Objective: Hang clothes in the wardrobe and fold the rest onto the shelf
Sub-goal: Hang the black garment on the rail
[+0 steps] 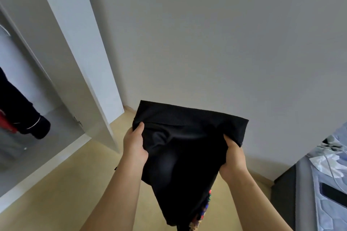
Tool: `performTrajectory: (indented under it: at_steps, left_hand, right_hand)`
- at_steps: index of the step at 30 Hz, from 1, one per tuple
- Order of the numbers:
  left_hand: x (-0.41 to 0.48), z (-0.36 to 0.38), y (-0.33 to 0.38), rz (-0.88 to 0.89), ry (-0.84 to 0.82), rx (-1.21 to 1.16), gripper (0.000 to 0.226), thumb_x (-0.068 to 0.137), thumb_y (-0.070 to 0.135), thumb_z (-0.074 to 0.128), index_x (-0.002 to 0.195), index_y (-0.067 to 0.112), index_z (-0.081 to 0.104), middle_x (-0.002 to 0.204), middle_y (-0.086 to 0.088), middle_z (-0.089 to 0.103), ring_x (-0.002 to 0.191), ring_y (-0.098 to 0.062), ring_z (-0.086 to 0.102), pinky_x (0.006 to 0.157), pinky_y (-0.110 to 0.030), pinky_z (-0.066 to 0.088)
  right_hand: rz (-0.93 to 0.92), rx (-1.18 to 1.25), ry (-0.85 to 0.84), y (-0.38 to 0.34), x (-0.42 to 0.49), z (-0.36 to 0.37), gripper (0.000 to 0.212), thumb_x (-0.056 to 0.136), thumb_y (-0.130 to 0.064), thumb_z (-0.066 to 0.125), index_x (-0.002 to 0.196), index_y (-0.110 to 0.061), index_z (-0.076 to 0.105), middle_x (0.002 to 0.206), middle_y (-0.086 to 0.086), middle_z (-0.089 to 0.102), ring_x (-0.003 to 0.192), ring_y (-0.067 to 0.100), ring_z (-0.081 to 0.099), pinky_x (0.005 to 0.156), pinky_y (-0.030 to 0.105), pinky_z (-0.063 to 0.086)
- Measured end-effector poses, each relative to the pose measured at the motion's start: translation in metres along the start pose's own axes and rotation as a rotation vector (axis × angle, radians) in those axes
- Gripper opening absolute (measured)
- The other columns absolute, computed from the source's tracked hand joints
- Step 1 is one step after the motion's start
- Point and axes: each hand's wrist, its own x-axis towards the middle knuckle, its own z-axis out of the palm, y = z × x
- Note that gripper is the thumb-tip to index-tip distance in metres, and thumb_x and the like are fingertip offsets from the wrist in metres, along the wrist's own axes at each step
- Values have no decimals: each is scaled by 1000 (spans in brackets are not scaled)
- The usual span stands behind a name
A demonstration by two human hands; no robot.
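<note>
Head: black garment (185,148) stretched between hands, left (135,143) and right (234,155).

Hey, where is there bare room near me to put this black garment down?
Bare floor runs between the wardrobe base and the black garment you hold. The wardrobe bottom, right of the hanging dark sleeve, also looks free. The bed at right is crowded with a cable and a dark flat item.
</note>
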Motion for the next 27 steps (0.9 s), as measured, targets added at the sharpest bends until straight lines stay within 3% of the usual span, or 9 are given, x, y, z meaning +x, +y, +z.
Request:
performTrajectory:
  at_steps: [3, 9, 11, 14, 17, 19, 21, 23, 27]
  left_hand:
    - [-6, 2, -2, 7, -62, -52, 11, 91, 30, 58, 99, 23, 62, 109, -3, 67, 102, -24, 63, 93, -42, 50]
    - [-49, 44, -7, -75, -524, -289, 31, 94, 20, 48, 121, 9, 58, 113, -11, 68, 99, -23, 67, 74, -32, 57]
    - [-63, 55, -7, -135, -572, -381, 42, 88, 22, 54, 126, 4, 54, 116, -15, 66, 98, -24, 68, 73, -34, 58]
    - [-67, 58, 0, -83, -660, -517, 45, 83, 24, 54, 124, 6, 54, 120, -15, 63, 105, -26, 65, 79, -36, 57]
    - [-58, 47, 8, 282, -571, -86, 29, 94, 19, 51, 123, 20, 52, 121, 7, 63, 116, -12, 57, 93, -26, 50]
    - [-48, 30, -1, 486, -473, 506, 54, 86, 30, 62, 133, 38, 38, 125, 33, 42, 118, 10, 42, 98, -17, 37]
    - [-42, 12, -23, 456, -535, 834, 86, 69, 42, 72, 140, 42, 23, 132, 30, 29, 123, 6, 33, 104, -22, 32]
    - [-38, 1, -51, 305, -608, 816, 93, 64, 36, 77, 139, 36, 24, 138, 15, 37, 127, -4, 39, 108, -30, 35]
    - [-32, 0, -74, 180, -308, 670, 17, 88, 18, 59, 102, 27, 54, 103, 1, 63, 92, -12, 62, 78, -29, 53]
  right_hand:
    - [-55, -61, -116, -2, 4, -2, 19, 89, -17, 60, 108, -19, 61, 97, 2, 71, 84, 20, 69, 60, 27, 53]
    - [-156, -616, -624, 16, 2, 10, 67, 60, -3, 81, 114, -27, 49, 112, -4, 64, 102, 8, 63, 75, 21, 53]
    - [-232, -893, -601, 27, 5, 13, 60, 62, -10, 83, 111, -23, 50, 112, 0, 61, 106, 12, 58, 84, 27, 51]
    - [-345, -1065, -304, 27, 10, 21, 18, 76, -26, 74, 81, -22, 57, 76, -5, 62, 80, 17, 60, 67, 27, 46]
    - [-202, -817, -153, 20, 15, 30, 17, 83, -26, 67, 78, -12, 58, 70, 3, 59, 71, 21, 58, 63, 31, 45]
    - [-47, -523, -139, 11, 15, 44, 15, 85, -24, 66, 84, -11, 58, 80, 6, 64, 76, 23, 64, 66, 32, 52]
    - [33, -317, -145, -1, 17, 61, 18, 86, -24, 66, 93, -9, 58, 87, 8, 67, 78, 24, 66, 61, 33, 54]
    - [80, -168, -180, -13, 20, 77, 26, 89, -26, 63, 106, -7, 58, 97, 11, 68, 82, 25, 67, 62, 33, 54]
    - [152, -66, -308, -17, 21, 86, 24, 91, -30, 58, 101, -9, 64, 85, 7, 74, 72, 20, 72, 53, 27, 55]
